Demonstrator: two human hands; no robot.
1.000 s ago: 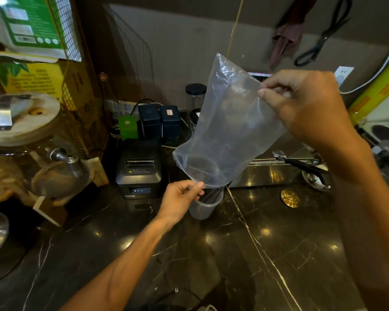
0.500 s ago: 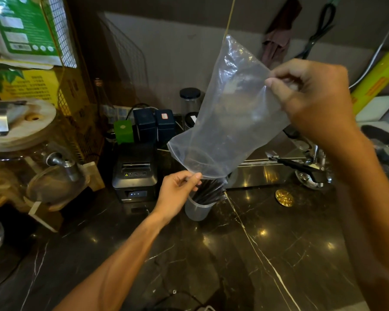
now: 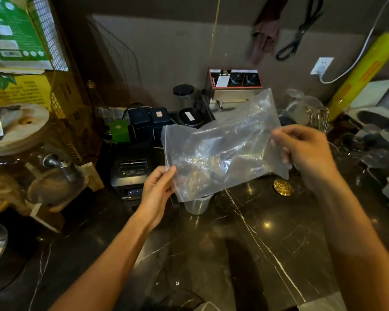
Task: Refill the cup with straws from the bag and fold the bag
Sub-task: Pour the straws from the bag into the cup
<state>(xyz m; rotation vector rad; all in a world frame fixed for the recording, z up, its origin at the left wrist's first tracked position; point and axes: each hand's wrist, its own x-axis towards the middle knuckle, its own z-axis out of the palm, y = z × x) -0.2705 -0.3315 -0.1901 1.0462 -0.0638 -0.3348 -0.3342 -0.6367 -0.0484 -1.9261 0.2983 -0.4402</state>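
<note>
Your one clear bag (image 3: 222, 151) lies stretched with its long axis running left to right, in the air above the counter (image 3: 267, 243). Your left hand (image 3: 156, 191) pinches its left edge, your right hand (image 3: 305, 153) its right edge. One cup (image 3: 197, 204) stands below, its top hidden behind the bag; any straws are hard to make out.

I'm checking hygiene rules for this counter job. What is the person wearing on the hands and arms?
Nothing shows on either one. The left hand and right hand are bare, with no gloves, rings, watch or bands visible. Both forearms are uncovered down to the bottom edge of the picture, so no sleeve comes into view.
</note>
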